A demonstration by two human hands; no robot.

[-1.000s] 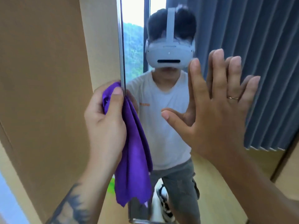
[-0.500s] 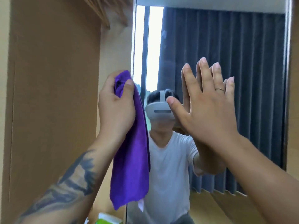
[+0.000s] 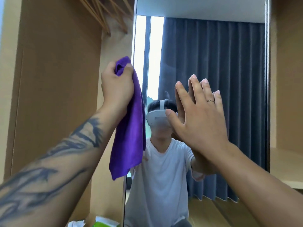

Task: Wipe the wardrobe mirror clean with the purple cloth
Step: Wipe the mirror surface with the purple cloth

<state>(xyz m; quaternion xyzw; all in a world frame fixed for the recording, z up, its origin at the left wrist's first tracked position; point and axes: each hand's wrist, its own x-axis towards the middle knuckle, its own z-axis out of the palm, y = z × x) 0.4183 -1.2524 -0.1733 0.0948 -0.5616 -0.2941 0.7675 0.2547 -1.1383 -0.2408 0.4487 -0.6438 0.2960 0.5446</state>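
Purple microfibre is bunched at its top in the left hand (image 3: 117,86), whose fingers (image 3: 128,69) are curled tight round the gathered end of the purple cloth (image 3: 129,128), so the rest hangs loose below them in a long fold. The grip sits right at the left edge of the wardrobe mirror (image 3: 213,54), with the cloth draped just over the metal frame strip (image 3: 133,38); holding it by one end like this looks like a way to drag the hanging length along the edge rather than scrub with a pad. The right hand (image 3: 200,122) is raised flat, its fingers (image 3: 196,89) spread wide and holding nothing, palm toward the glass, and it meets its own reflection there, so it seems to rest on the mirror, probably to steady a door that would otherwise swing or flex under wiping pressure. A ring (image 3: 210,101) shows on one finger. Left of the cloth-holding fingers is the brown wardrobe panel (image 3: 57,79), and above them wooden hangers (image 3: 105,17) slant from the top. Faint smudges seem to show on the glass above the flat fingers, against the reflected dark curtain (image 3: 229,71), which suggests most of the pane is yet to be wiped.
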